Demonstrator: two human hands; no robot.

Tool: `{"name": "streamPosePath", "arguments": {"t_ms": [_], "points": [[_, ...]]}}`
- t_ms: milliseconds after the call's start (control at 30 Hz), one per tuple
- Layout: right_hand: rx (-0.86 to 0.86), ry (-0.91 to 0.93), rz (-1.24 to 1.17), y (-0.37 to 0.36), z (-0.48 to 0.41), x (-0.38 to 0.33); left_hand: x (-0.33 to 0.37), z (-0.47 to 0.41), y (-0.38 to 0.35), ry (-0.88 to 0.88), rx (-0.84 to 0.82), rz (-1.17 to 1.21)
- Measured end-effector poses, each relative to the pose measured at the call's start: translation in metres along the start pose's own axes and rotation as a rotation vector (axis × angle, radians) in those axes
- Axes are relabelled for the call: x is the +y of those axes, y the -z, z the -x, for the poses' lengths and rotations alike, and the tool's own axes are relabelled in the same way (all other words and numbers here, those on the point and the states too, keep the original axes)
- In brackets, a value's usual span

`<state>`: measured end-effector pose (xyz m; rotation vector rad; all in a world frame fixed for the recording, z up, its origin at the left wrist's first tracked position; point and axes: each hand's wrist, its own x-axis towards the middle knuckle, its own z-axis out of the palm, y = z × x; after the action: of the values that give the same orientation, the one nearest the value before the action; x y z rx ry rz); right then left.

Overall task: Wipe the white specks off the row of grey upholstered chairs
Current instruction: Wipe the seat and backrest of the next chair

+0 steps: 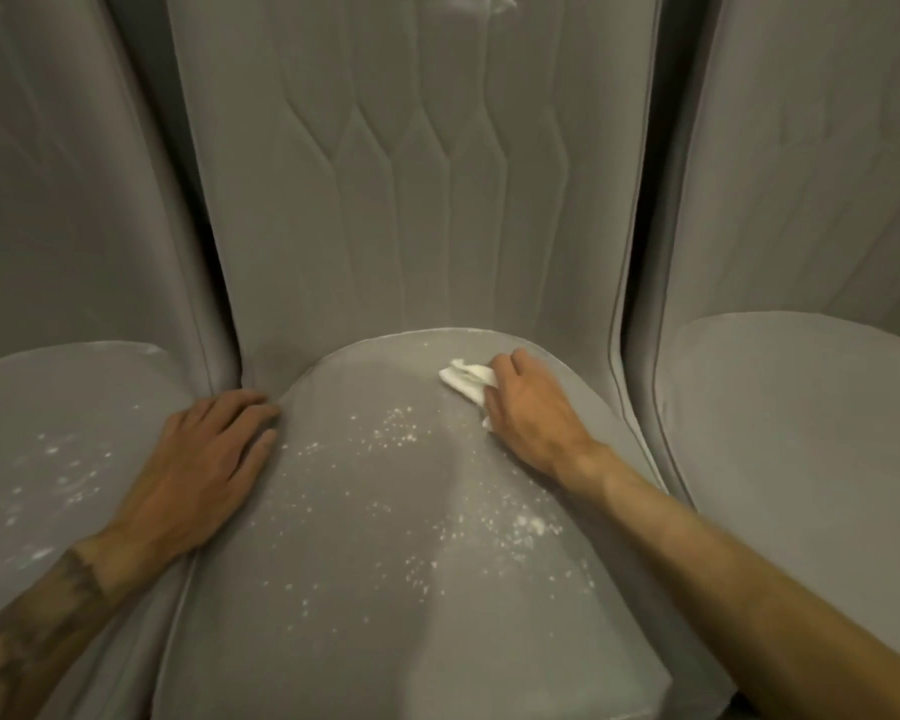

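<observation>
**Right hand on cloth, rear of middle seat**

Right hand [528,407]: palm down, fingers curled, grip closed on a crumpled white cloth [466,379]. Cloth pressed onto the middle seat [375,589] near its back edge, sticking out past the fingertips toward the backrest [411,174]. Forearm comes in bare from the lower right, crossing the seat's right edge.

Toward the person from the grip: white specks [396,431] scattered over the seat centre, with a denser patch further forward on the right [528,527]. A smoother, lighter band runs forward from just below the grip.

Left of the grip: left hand [204,459] flat, palm down, fingers slightly spread, holding nothing. It rests across the gap between middle seat and left chair [48,407], fingertips at the middle seat's left edge. Forearm tattooed.

Left chair seat also carries specks [68,470]. Right chair [801,407], past the gripping forearm, looks clean where visible. A pale smear sits high on the middle backrest [479,2].
</observation>
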<state>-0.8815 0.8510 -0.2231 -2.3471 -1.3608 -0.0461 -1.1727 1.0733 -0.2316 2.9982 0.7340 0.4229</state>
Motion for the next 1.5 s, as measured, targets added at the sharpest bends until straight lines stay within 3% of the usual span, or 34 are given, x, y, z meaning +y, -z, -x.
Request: {"name": "streamPosePath", "arguments": {"t_ms": [133,233,367,467,600,667,833,900,1100,1167,1333,1400,1500], "points": [[0.03,-0.231,0.163,0.011,-0.007,0.032,-0.004,0.004,-0.009,-0.02,0.066,-0.004],[0.107,-0.328,0.139,-0.004,-0.01,0.006,-0.004,0.005,-0.013,-0.003,0.087,0.016],[0.043,-0.137,-0.035,-0.019,0.001,-0.035,-0.003,0.006,-0.016,0.009,0.104,0.038],[-0.012,-0.064,0.029,-0.004,0.012,-0.016,-0.004,0.006,-0.016,0.027,0.1,0.068],[0.05,-0.367,0.178,0.01,0.003,0.011,-0.002,0.01,-0.016,0.027,0.119,0.12],[0.073,-0.421,0.176,0.004,-0.003,-0.006,0.001,0.01,-0.013,0.034,0.13,0.134],[-0.033,-0.089,0.004,-0.02,0.009,-0.055,0.002,0.011,-0.01,0.048,0.127,0.165],[-0.031,-0.068,0.031,-0.011,0.012,-0.042,0.001,0.012,-0.011,0.043,0.121,0.165],[0.131,-0.564,0.182,-0.002,-0.02,-0.007,-0.001,0.01,-0.014,0.044,0.141,0.177],[0.083,-0.499,0.155,-0.014,-0.032,-0.028,-0.001,0.01,-0.015,0.046,0.141,0.175],[-0.028,-0.088,0.027,-0.026,-0.007,-0.059,-0.002,0.011,-0.014,0.037,0.145,0.171],[-0.002,-0.115,0.088,-0.014,0.002,-0.04,-0.002,0.011,-0.015,0.038,0.149,0.163],[0.066,-0.338,0.176,0.003,0.005,-0.006,-0.001,0.011,-0.012,0.041,0.14,0.176]]}}
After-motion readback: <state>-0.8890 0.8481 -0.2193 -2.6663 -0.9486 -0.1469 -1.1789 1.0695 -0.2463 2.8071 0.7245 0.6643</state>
